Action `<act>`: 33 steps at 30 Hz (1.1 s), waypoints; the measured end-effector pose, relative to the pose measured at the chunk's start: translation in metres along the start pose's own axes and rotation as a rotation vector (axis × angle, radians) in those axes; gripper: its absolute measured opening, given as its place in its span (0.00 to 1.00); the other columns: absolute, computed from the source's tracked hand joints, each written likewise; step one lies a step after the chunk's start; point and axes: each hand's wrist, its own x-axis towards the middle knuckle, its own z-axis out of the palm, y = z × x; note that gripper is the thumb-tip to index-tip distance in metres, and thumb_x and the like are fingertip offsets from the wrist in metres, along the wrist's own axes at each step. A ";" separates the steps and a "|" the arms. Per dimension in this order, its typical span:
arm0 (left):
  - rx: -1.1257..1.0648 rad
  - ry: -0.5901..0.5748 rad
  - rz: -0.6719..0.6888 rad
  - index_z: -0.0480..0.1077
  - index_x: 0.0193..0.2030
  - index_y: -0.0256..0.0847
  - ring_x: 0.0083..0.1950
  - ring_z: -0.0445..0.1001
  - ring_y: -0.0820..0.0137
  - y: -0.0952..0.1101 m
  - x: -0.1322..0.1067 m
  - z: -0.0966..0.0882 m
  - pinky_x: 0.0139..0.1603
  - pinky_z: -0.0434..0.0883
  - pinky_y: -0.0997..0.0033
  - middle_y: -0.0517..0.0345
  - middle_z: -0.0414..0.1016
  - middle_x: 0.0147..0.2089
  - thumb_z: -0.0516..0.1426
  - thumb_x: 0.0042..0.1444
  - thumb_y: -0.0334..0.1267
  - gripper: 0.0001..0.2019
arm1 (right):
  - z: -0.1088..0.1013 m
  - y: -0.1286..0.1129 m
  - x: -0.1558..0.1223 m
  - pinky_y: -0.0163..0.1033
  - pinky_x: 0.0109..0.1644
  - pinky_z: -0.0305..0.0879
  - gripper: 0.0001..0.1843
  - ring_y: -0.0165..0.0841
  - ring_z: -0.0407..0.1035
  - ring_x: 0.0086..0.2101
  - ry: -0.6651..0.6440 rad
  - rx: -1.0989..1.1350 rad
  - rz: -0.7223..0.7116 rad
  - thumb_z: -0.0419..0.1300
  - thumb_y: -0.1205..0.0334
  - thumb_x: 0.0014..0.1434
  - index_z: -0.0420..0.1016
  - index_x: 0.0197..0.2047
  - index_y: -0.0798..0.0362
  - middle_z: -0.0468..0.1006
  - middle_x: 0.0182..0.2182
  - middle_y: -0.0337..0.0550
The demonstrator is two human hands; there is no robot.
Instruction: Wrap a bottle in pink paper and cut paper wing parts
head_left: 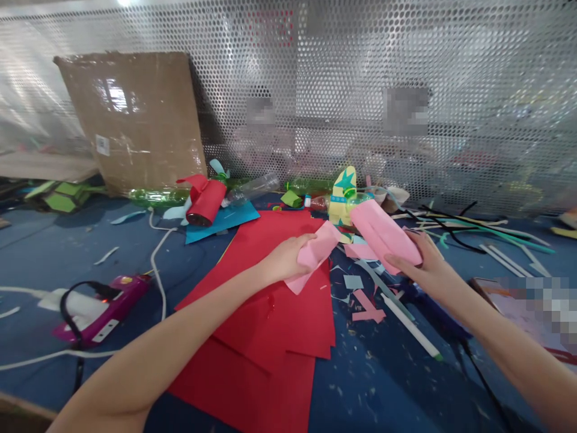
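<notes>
Over the red sheets [265,300], my left hand [288,258] is closed on a loose piece of pink paper [322,243], which bends under the fingers. My right hand [419,255] grips a plastic bottle wrapped in pink paper [385,231], tilted with its greenish clear top toward the back. A yellow paper piece with green star shapes [342,192] stands just behind the wrapped bottle. Small pink paper scraps [367,310] lie on the blue table between my hands.
A purple power strip [108,307] with white cables lies at left. A red-wrapped bottle [207,201] rests on blue paper [225,222]. Cardboard [135,120] leans on a perforated metal screen [315,72]. At right are a white stick [412,328], a dark blue corded tool [435,310] and thin strips.
</notes>
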 end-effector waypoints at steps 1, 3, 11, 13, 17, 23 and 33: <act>-0.021 -0.006 0.003 0.66 0.61 0.41 0.60 0.69 0.49 -0.002 0.001 -0.001 0.57 0.67 0.53 0.46 0.68 0.63 0.59 0.40 0.29 0.35 | 0.000 -0.003 0.000 0.55 0.48 0.69 0.36 0.54 0.70 0.49 0.001 -0.013 0.007 0.56 0.39 0.54 0.63 0.58 0.55 0.75 0.49 0.59; -0.071 -0.003 0.010 0.65 0.61 0.41 0.59 0.70 0.53 -0.005 0.002 -0.002 0.56 0.68 0.55 0.47 0.68 0.63 0.56 0.42 0.27 0.34 | 0.002 -0.009 -0.001 0.53 0.50 0.68 0.36 0.54 0.69 0.51 0.000 -0.029 0.019 0.56 0.39 0.53 0.64 0.58 0.55 0.75 0.50 0.59; -0.257 0.124 0.046 0.65 0.62 0.40 0.66 0.63 0.60 -0.004 0.004 0.001 0.65 0.60 0.56 0.48 0.64 0.66 0.56 0.51 0.32 0.28 | 0.022 -0.015 -0.006 0.60 0.55 0.63 0.33 0.53 0.66 0.54 -0.068 -0.016 -0.050 0.53 0.42 0.56 0.65 0.59 0.52 0.73 0.52 0.58; -0.332 0.115 0.075 0.62 0.64 0.40 0.69 0.58 0.58 -0.001 0.003 0.004 0.68 0.56 0.54 0.48 0.61 0.68 0.57 0.50 0.32 0.31 | 0.024 -0.021 -0.009 0.59 0.57 0.62 0.29 0.51 0.65 0.55 -0.076 0.013 -0.086 0.54 0.44 0.56 0.67 0.57 0.49 0.73 0.53 0.55; -0.425 0.068 0.159 0.59 0.67 0.42 0.72 0.50 0.57 0.013 -0.006 0.012 0.70 0.52 0.51 0.49 0.53 0.72 0.58 0.52 0.33 0.33 | 0.016 -0.039 -0.016 0.57 0.62 0.54 0.21 0.48 0.61 0.58 -0.009 0.085 -0.122 0.54 0.48 0.59 0.71 0.51 0.49 0.69 0.54 0.54; -0.409 0.002 0.252 0.54 0.69 0.48 0.73 0.46 0.57 0.042 -0.027 0.022 0.72 0.48 0.51 0.54 0.49 0.73 0.59 0.55 0.36 0.35 | 0.006 -0.061 -0.020 0.42 0.37 0.69 0.17 0.36 0.72 0.32 -0.193 0.303 -0.065 0.52 0.48 0.63 0.73 0.38 0.51 0.77 0.32 0.44; -0.444 -0.015 0.187 0.50 0.71 0.49 0.72 0.49 0.55 0.045 -0.032 0.027 0.68 0.58 0.52 0.53 0.44 0.74 0.59 0.53 0.35 0.39 | 0.001 -0.070 -0.016 0.37 0.31 0.63 0.17 0.30 0.64 0.25 -0.305 0.551 0.056 0.58 0.46 0.56 0.71 0.30 0.52 0.72 0.24 0.37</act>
